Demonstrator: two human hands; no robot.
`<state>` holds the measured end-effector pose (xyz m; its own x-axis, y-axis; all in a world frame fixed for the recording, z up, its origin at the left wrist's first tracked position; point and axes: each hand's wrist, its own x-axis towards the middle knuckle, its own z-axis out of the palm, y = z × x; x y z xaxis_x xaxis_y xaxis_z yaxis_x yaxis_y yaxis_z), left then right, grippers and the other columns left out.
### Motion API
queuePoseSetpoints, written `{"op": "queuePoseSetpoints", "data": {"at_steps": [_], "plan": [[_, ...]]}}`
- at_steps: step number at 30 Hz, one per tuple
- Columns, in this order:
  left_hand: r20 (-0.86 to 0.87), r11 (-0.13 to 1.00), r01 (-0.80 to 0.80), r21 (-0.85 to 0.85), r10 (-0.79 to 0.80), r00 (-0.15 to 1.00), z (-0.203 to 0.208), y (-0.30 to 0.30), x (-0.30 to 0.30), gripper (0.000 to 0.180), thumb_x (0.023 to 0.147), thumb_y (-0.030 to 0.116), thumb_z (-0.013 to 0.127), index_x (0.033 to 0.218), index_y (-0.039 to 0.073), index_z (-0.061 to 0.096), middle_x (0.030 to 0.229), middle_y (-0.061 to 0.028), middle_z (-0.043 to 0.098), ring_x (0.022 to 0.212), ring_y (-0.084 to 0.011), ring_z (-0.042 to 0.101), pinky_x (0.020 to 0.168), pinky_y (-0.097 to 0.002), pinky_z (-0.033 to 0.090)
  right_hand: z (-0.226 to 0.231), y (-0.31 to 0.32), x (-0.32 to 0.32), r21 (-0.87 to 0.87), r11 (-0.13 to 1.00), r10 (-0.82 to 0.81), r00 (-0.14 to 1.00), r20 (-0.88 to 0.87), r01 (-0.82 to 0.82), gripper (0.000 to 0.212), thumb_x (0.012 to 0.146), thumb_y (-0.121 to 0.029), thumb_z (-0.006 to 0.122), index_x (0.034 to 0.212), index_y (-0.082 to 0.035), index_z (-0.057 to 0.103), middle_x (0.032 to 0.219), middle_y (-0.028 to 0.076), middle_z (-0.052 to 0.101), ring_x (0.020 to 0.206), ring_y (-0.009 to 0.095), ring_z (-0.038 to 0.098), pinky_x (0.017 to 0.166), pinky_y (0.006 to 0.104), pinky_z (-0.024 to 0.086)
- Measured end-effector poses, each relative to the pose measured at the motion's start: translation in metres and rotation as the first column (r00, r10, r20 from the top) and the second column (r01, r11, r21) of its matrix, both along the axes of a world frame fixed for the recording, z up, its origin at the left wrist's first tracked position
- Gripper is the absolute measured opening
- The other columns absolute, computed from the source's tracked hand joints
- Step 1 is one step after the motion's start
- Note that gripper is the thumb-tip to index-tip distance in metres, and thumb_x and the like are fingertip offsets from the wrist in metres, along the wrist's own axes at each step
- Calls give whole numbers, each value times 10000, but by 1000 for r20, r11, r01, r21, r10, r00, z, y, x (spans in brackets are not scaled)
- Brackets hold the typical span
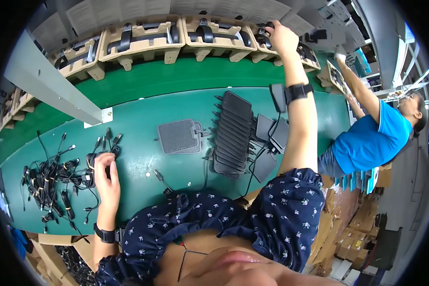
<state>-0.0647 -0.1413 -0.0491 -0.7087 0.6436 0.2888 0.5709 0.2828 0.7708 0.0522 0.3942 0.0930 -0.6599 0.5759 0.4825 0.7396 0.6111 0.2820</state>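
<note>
The right hand [282, 40] reaches out to 1 o'clock, its fingers at a small black piece [266, 25] in a tan moulded-pulp tray [253, 56]; I cannot tell whether they clamp it or merely touch it. At 9 o'clock the left hand [107, 183] lies beside black coiled cables with metal plugs [90, 164], fingers curled and the thumb slightly apart from them; whether a cable is pinched there is hidden.

Near the centre of the green tabletop [140, 162], a leaning row of flat black rectangular pads [233, 136] overlaps like shingles, with two grey textured panels [177, 137] toward 9 o'clock. More pads and a loose black cord [253, 164] lie toward 4 o'clock, under the right arm.

That cord looks the likeliest trouble: a sleeve or forearm drawn back low could snag it and drag the pads out of line. The tangled black cables [45, 183] at 8 o'clock could pull neighbours along if one were lifted quickly. A careless tug at the tray's rim might tip its contents.
</note>
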Motion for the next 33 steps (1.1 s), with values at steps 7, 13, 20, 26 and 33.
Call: {"op": "queuePoseSetpoints", "data": {"at_steps": [7, 13, 20, 26, 33], "plan": [[-297, 999, -29, -25, 20, 955, -3, 7, 5, 185, 731, -120, 481, 872, -7, 523, 914, -145, 562, 812, -303, 527, 738, -357, 413, -22, 58, -55, -162, 959, -141, 889, 436, 232, 298, 815, -148, 452, 1040, -98, 640, 1080, 135, 607, 1017, 274, 586, 816, 380, 476], [-302, 997, -34, -65, 13, 953, -2, 5, 5, 226, 686, -128, 484, 870, -5, 528, 911, -143, 562, 804, -301, 529, 726, -356, 415, -79, 89, -70, -273, 947, -148, 985, 90, 167, 310, 850, -222, 427, 1032, -78, 633, 1078, 161, 598, 988, 314, 586, 825, 402, 475], [-322, 996, -16, -83, -12, 947, -6, 12, 2, 210, 700, -129, 504, 865, -4, 533, 915, -139, 554, 813, -296, 528, 732, -350, 418, -119, 141, -42, -255, 967, -1, 997, -83, -20, 344, 866, -319, 419, 1019, -76, 606, 1059, 173, 580, 979, 361, 541, 827, 482, 423], [-352, 992, -19, -125, -26, 936, -4, 10, 2, 230, 671, -123, 512, 859, 8, 535, 910, -129, 560, 797, -286, 529, 694, -347, 423, -90, 104, -36, -278, 950, -187, 973, -134, 144, 396, 784, -393, 593, 1017, -73, 582, 1008, 167, 616, 974, 344, 572, 813, 411, 459], [-301, 992, -14, -124, -24, 953, -6, 14, 2, 226, 657, -128, 495, 821, 17, 551, 910, -124, 550, 829, -279, 525, 735, -342, 420, -90, 198, -21, -333, 941, 14, 973, 230, 65, 310, 801, -199, 477, 1070, -70, 562, 1017, 211, 596, 972, 378, 553, 822, 437, 452]]}}
